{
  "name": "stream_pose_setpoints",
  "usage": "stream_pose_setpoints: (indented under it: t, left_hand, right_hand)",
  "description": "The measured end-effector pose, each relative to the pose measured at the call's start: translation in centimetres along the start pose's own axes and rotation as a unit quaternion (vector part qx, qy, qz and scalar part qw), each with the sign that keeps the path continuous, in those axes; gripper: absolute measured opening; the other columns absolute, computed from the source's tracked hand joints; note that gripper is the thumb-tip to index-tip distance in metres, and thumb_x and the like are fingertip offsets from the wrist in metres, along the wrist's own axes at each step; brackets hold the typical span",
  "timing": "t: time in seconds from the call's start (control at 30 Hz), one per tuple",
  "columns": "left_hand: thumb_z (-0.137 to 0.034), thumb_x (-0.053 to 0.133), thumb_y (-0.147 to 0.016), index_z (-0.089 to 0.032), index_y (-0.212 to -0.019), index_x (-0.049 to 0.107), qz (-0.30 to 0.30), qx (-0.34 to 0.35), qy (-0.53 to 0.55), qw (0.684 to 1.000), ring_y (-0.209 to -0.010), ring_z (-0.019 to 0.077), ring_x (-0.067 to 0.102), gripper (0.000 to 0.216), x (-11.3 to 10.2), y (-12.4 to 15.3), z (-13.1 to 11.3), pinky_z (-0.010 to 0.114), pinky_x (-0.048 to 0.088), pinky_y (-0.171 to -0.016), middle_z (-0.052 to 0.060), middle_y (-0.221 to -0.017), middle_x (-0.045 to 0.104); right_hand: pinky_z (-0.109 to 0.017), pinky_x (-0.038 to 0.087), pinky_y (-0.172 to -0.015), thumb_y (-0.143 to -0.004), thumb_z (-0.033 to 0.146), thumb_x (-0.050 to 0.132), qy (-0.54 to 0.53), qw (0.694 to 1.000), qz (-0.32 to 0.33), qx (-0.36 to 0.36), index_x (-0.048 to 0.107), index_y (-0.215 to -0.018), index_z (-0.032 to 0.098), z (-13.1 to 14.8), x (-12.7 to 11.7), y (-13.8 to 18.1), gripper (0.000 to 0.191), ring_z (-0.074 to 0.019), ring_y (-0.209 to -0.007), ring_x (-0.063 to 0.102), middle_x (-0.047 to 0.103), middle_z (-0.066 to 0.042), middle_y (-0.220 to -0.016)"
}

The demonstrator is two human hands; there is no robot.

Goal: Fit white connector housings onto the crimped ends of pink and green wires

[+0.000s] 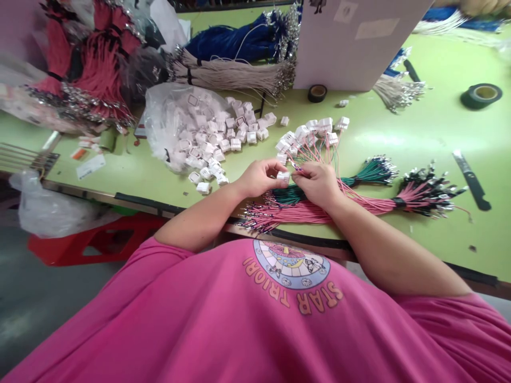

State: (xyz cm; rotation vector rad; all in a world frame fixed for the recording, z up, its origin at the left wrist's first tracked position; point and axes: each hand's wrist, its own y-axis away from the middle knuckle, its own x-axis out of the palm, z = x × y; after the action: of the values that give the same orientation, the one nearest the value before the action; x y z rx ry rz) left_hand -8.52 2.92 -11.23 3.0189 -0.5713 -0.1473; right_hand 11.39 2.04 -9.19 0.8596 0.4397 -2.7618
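My left hand [260, 178] pinches a small white plastic connector [283, 176] over the green table [399, 138]. My right hand [317, 183] is closed, its fingertips pinching a thin wire end [296, 167] right against that connector. Under both hands lie a bundle of pink wires [359, 205] and a bundle of green wires [369, 173]. Just beyond my hands sits a cluster of white connectors with wires fitted [313, 135]. To the left is a heap of loose white connectors [223, 135] spilling from a clear bag [171, 122].
Bundles of pink [96, 69], blue [239, 40] and pale grey wires [235, 74] lie at the back, beside a white box [351, 42]. Two tape rolls [317, 93] [481, 96] and a knife [471, 178] rest on the table. A red stool [96, 242] stands below the table edge.
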Motion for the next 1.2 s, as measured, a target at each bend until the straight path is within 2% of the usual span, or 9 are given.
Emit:
stream_pose_setpoints:
  t: [0.1,0.17,0.23,0.33,0.4,0.53,0.8,1.0,1.2]
  left_hand:
    - [-0.033,0.093,-0.053,-0.014,-0.088,0.069,-0.004,-0.009,0.012,1.000,-0.070,0.0100,0.061,0.047,0.0,-0.1,-0.2,0.028,0.050,-0.073,0.000,-0.078,0.067]
    - [-0.033,0.093,-0.054,-0.014,-0.089,0.068,-0.016,-0.019,0.035,0.999,-0.071,0.0097,0.062,0.047,-0.2,-0.2,-0.5,0.028,0.051,-0.073,0.001,-0.080,0.068]
    - [-0.032,0.092,-0.055,-0.014,-0.089,0.067,-0.041,-0.029,0.056,0.997,-0.072,0.0103,0.064,0.046,-0.5,-0.3,-0.8,0.029,0.053,-0.073,0.001,-0.082,0.070]
    - [-0.028,0.092,-0.056,-0.014,-0.088,0.065,-0.070,-0.039,0.079,0.994,-0.072,0.0109,0.065,0.044,-1.0,-0.4,-1.2,0.030,0.055,-0.074,0.002,-0.083,0.070]
    - [-0.026,0.092,-0.056,-0.014,-0.088,0.064,-0.064,-0.042,0.100,0.992,-0.072,0.0111,0.066,0.044,-1.1,-0.3,-1.2,0.031,0.056,-0.076,0.002,-0.083,0.069]
    - [-0.028,0.093,-0.054,-0.016,-0.089,0.063,-0.042,-0.049,0.149,0.987,-0.072,0.0113,0.066,0.047,-0.9,-0.2,-0.9,0.032,0.057,-0.077,0.001,-0.083,0.070]
    - [-0.032,0.097,-0.046,-0.015,-0.087,0.065,-0.040,-0.051,0.162,0.985,-0.069,0.0080,0.064,0.055,-0.8,-0.1,-1.0,0.025,0.056,-0.072,-0.002,-0.080,0.069]
    - [-0.032,0.097,-0.046,-0.016,-0.088,0.064,-0.033,-0.041,0.155,0.987,-0.070,0.0085,0.064,0.056,-0.8,-0.2,-0.9,0.026,0.056,-0.073,-0.002,-0.082,0.070]
    - [-0.033,0.097,-0.047,-0.017,-0.088,0.065,-0.040,-0.023,0.125,0.991,-0.071,0.0085,0.064,0.055,-1.0,-0.3,-0.8,0.027,0.055,-0.075,-0.001,-0.084,0.069]
  right_hand:
    - [-0.028,0.027,-0.058,-0.077,0.024,0.056,-0.005,1.000,0.013,0.006,0.035,-0.052,0.021,-0.1,0.0,0.0,0.033,-0.0105,-0.056,0.037,0.039,0.004,-0.054]
    - [-0.028,0.029,-0.059,-0.078,0.026,0.057,-0.008,1.000,0.006,0.013,0.044,-0.056,0.021,0.0,0.0,0.0,0.026,-0.0112,-0.058,0.040,0.044,0.003,-0.057]
    - [-0.028,0.033,-0.061,-0.078,0.028,0.061,-0.016,1.000,-0.015,0.015,0.058,-0.072,0.020,0.1,-0.2,0.2,0.011,-0.0125,-0.062,0.044,0.052,0.002,-0.066]
    - [-0.028,0.036,-0.064,-0.082,0.031,0.058,-0.037,0.998,-0.046,0.012,0.062,-0.088,0.020,0.4,-0.5,0.5,0.013,-0.0136,-0.066,0.046,0.057,0.000,-0.074]
    - [-0.028,0.036,-0.064,-0.085,0.031,0.054,-0.038,0.998,-0.047,0.014,0.060,-0.079,0.020,0.7,-0.7,0.7,0.014,-0.0133,-0.065,0.045,0.055,0.000,-0.069]
    - [-0.028,0.034,-0.061,-0.080,0.028,0.056,-0.028,0.999,-0.026,0.033,0.053,-0.063,0.019,1.0,-0.8,0.6,0.019,-0.0119,-0.060,0.043,0.049,0.002,-0.059]
    - [-0.027,0.035,-0.060,-0.072,0.027,0.055,-0.060,0.997,-0.016,0.051,0.065,-0.068,0.016,0.7,-0.9,0.5,0.015,-0.0115,-0.057,0.044,0.056,0.002,-0.058]
    - [-0.027,0.033,-0.057,-0.066,0.026,0.054,-0.065,0.995,0.002,0.070,0.062,-0.061,0.017,1.0,-1.1,0.4,0.012,-0.0112,-0.055,0.041,0.047,0.004,-0.051]
    - [-0.027,0.031,-0.057,-0.071,0.029,0.055,-0.048,0.996,0.006,0.074,0.055,-0.056,0.018,1.3,-1.3,0.4,0.019,-0.0105,-0.055,0.037,0.038,0.005,-0.050]
